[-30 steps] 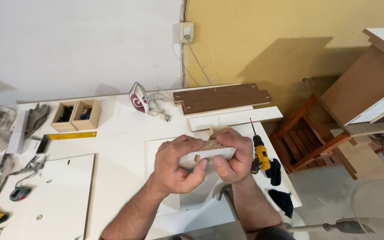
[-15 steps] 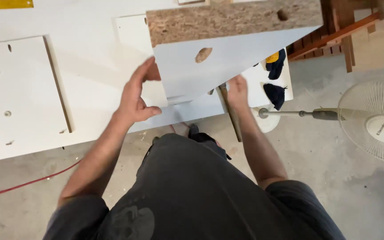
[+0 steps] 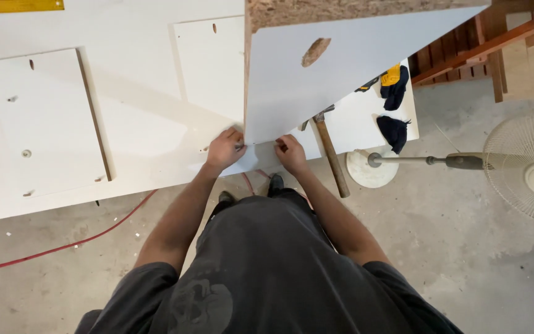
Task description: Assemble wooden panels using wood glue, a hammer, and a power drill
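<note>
A large white laminated chipboard panel [image 3: 353, 80] stands on edge over the near side of the white worktable [image 3: 143, 130]. Its raw chip edge shows along the top, and an oval hole [image 3: 315, 52] sits in its face. My left hand [image 3: 224, 148] pinches the panel's lower left corner, with something small and dark at the fingertips. My right hand [image 3: 292, 153] grips the bottom edge just to the right. Both hands are close together at the table's front edge.
A wooden-handled hammer [image 3: 330, 154] overhangs the table edge right of my right hand. Flat white panels [image 3: 44, 117] lie to the left. A yellow drill and dark gloves [image 3: 394, 83] lie behind the panel. A standing fan [image 3: 526, 167] and a red cable [image 3: 63, 244] are on the concrete floor.
The panel has come down from mid-air onto the table's front. My left hand slid from its left side to the lower corner, and my right hand moved beside it.
</note>
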